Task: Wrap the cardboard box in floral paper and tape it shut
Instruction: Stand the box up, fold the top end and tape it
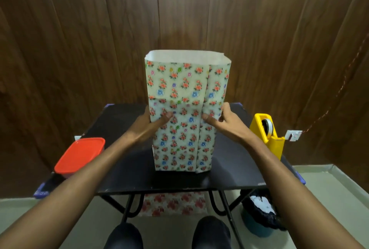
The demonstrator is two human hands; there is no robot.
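Observation:
The box stands upright on the black table, fully covered by floral paper, so no cardboard shows. The paper forms an open tube above the box, its white inside visible at the top. A vertical seam runs down the front, right of the middle. My left hand grips the wrapped box on its left side, thumb across the front. My right hand holds the right side, thumb pressed by the seam. A yellow tape dispenser with a tape roll stands at the table's right edge.
A red-lidded container sits at the table's left edge. More floral paper lies on the floor under the table. A teal bin with a dark bag stands on the floor at the right. A wooden wall is close behind.

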